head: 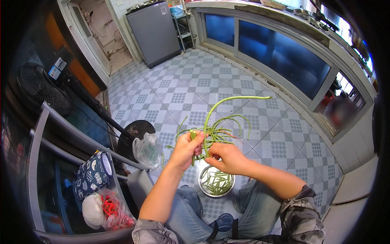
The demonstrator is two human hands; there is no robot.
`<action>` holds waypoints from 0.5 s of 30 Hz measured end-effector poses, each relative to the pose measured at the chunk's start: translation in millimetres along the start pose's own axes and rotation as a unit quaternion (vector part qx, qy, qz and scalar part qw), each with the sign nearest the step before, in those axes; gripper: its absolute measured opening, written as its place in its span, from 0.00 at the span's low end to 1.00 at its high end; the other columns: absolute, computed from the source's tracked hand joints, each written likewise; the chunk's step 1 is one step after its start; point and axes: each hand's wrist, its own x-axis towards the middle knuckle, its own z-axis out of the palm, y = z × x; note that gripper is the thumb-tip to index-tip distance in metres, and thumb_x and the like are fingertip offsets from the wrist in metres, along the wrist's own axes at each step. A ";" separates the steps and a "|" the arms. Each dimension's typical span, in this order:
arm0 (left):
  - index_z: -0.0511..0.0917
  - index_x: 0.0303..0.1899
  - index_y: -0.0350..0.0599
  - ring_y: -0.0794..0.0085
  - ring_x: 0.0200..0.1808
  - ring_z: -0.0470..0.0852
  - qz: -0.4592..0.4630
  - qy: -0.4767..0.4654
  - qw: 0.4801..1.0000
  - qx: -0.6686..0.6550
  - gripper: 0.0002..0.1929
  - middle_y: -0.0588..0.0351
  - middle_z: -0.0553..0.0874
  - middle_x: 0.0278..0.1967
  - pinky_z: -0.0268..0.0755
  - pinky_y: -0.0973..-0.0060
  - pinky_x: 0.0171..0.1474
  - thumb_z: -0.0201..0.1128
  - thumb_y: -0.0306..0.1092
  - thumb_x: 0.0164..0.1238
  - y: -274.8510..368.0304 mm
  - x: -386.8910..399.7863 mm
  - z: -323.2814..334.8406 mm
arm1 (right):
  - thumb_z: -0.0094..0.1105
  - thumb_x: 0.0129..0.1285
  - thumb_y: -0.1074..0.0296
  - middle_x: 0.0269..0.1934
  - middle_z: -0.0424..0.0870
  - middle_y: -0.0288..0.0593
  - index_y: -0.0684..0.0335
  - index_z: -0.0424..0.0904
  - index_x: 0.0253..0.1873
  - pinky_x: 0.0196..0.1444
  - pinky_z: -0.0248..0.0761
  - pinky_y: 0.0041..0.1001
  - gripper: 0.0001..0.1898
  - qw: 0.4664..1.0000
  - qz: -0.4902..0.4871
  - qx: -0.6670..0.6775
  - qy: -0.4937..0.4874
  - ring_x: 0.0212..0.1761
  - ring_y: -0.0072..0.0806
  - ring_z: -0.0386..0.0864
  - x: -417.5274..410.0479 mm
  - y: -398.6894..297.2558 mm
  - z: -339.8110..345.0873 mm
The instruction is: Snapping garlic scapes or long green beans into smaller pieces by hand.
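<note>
My left hand (189, 149) grips a few short pieces of green long bean (193, 134), their cut ends sticking up past the thumb. One whole long bean (210, 113) rises between my hands and arcs away to the right. Its lower end is pinched in my right hand (228, 157), between thumb and fingers. Just below the hands, a round metal bowl (200, 186) on the floor holds many short bean pieces (218, 183). Behind my hands lies a loose heap of whole long beans (224, 131) on the floor, a few of them reddish.
At left, a metal-framed rack (39, 170) carries a bag of red chillies (110, 207) and a patterned fabric bag (93, 170). A standing fan (39, 88) has a plastic bag (148, 149) by its round base. Ahead stand a grey washing machine (154, 33) and low sliding cabinet doors (274, 52).
</note>
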 end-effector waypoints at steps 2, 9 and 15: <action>0.74 0.35 0.39 0.85 0.18 0.61 -0.005 0.015 1.000 -0.001 0.11 0.68 0.66 0.17 0.55 0.86 0.21 0.57 0.39 0.63 -1.3 0.6 0.6 | 0.61 0.52 0.62 0.21 0.72 0.39 0.62 0.71 0.30 0.23 0.63 0.29 0.11 0.997 0.028 0.057 -0.047 0.21 0.30 0.71 0.5 3.2 -0.2; 0.75 0.33 0.43 0.86 0.17 0.61 -0.055 -0.045 0.997 -0.003 0.10 0.69 0.67 0.17 0.53 0.87 0.21 0.58 0.40 0.62 -4.6 -3.3 1.5 | 0.55 0.60 0.58 0.20 0.66 0.28 0.63 0.71 0.39 0.18 0.54 0.15 0.13 0.907 0.188 0.376 0.033 0.18 0.11 0.61 14.3 6.6 -14.1; 0.75 0.30 0.43 0.87 0.17 0.60 0.020 -0.006 0.987 0.157 0.10 0.71 0.68 0.18 0.52 0.87 0.21 0.57 0.39 0.63 -14.7 -5.9 18.9 | 0.52 0.62 0.60 0.19 0.69 0.30 0.63 0.71 0.32 0.16 0.53 0.16 0.12 0.864 0.259 0.430 0.031 0.18 0.12 0.61 13.0 11.8 -14.3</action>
